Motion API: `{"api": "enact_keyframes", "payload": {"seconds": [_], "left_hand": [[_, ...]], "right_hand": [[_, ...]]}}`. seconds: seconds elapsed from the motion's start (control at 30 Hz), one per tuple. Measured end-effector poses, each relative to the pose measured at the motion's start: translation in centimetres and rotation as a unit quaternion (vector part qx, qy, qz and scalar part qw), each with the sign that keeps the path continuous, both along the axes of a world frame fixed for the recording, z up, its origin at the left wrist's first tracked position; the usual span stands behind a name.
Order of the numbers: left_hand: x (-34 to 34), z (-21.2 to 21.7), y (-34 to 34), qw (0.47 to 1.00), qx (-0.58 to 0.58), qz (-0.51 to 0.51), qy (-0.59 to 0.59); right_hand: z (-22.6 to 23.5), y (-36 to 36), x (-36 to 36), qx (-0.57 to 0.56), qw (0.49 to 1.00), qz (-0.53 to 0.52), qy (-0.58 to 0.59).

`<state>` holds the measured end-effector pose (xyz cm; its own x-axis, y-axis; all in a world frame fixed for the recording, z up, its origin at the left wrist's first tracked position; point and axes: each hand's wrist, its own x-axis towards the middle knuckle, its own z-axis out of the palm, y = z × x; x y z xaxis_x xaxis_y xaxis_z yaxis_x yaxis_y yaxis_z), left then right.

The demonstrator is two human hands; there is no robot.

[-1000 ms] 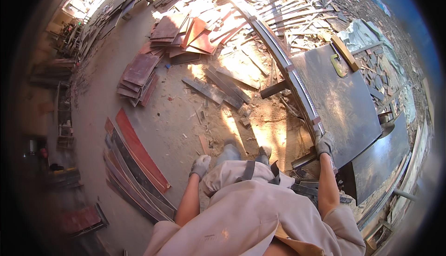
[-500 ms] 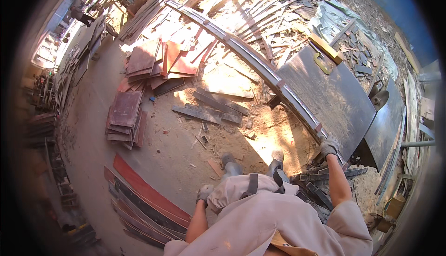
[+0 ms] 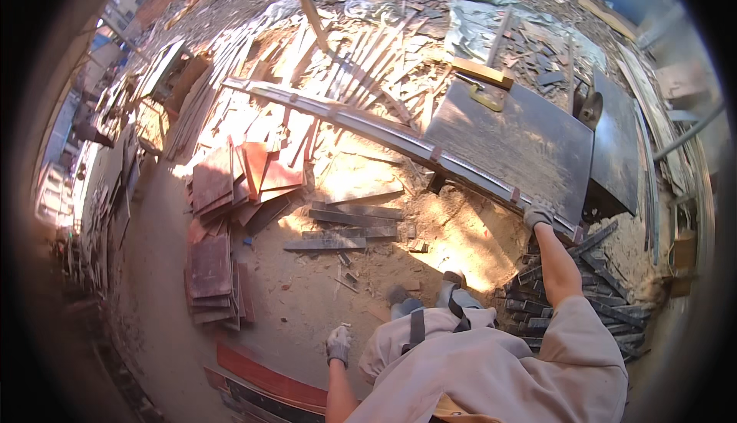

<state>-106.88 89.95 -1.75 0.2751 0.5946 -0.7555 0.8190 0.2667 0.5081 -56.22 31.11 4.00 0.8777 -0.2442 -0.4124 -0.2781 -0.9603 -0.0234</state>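
Sunlit yard, dusty ground (image 3: 157, 292), offcuts nearly everywhere. Long metal-looking rail (image 3: 384, 137) runs diagonally, upper left to right of center, along the near edge of a dark tabletop (image 3: 522, 131). Far part sticks out well past the top; reddish-brown bands cross it at intervals.

Right hand (image 3: 540, 214), gloved, is on the rail near its closer end. Fingers lie over the top; underside hidden, so can't tell whether it's clamped on or just resting.

Handling, my read: stiff, long, probably heavy, awkward to swing from one end. Smooth faces could slide under a glove. Best hold: one hand around mid-length, one near the end, clear of the bands. Not fragile, though a knock might bend it.

Left hand (image 3: 338, 345), gloved, hangs low, well apart from the rail. Nothing visible in it; finger closure unclear.

On the tabletop's far edge: yellowish wood block (image 3: 484, 73), with a yellow-green clamp (image 3: 488, 106) beside it. Round dark disc (image 3: 590, 108) at the right. Farther out: dark strips (image 3: 603, 269) heaped by the right forearm, reddish panels (image 3: 211, 266) stacked left, curved red strip (image 3: 261, 373) at lower left.
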Motion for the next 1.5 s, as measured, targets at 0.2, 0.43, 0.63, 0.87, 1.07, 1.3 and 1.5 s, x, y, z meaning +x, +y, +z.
{"api": "enact_keyframes", "payload": {"seconds": [0.2, 0.43, 0.63, 0.87, 1.07, 1.3, 1.5], "left_hand": [[11.2, 2.8, -5.0, 0.973, -0.135, -0.182, 0.037], [34.3, 10.1, -23.0, 0.862, 0.056, -0.456, -0.213], [47.5, 16.5, -54.1, 0.711, 0.06, -0.633, -0.3], [53.4, 8.4, -73.6, 0.348, 0.214, -0.818, -0.406], [52.3, 3.9, -76.7, 0.405, 0.212, -0.829, -0.322], [53.1, -1.5, -78.2, 0.368, 0.267, -0.858, -0.241], [54.6, -6.8, -80.3, 0.337, 0.254, -0.884, -0.203]], "right_hand": [[-1.8, -0.6, 1.9, -0.038, 0.999, -0.035, 0.009], [-1.7, -2.0, 2.9, 0.082, 0.989, -0.056, -0.107], [-2.1, -14.7, -13.1, 0.311, 0.814, -0.278, -0.404], [-19.8, -30.2, -29.2, 0.204, 0.729, -0.653, -0.04], [-38.4, -38.0, -27.4, 0.239, 0.746, -0.613, 0.104], [-59.0, -41.1, -18.3, 0.144, 0.772, -0.597, 0.166], [-66.6, -40.0, -16.2, 0.121, 0.711, -0.665, 0.196]]}}
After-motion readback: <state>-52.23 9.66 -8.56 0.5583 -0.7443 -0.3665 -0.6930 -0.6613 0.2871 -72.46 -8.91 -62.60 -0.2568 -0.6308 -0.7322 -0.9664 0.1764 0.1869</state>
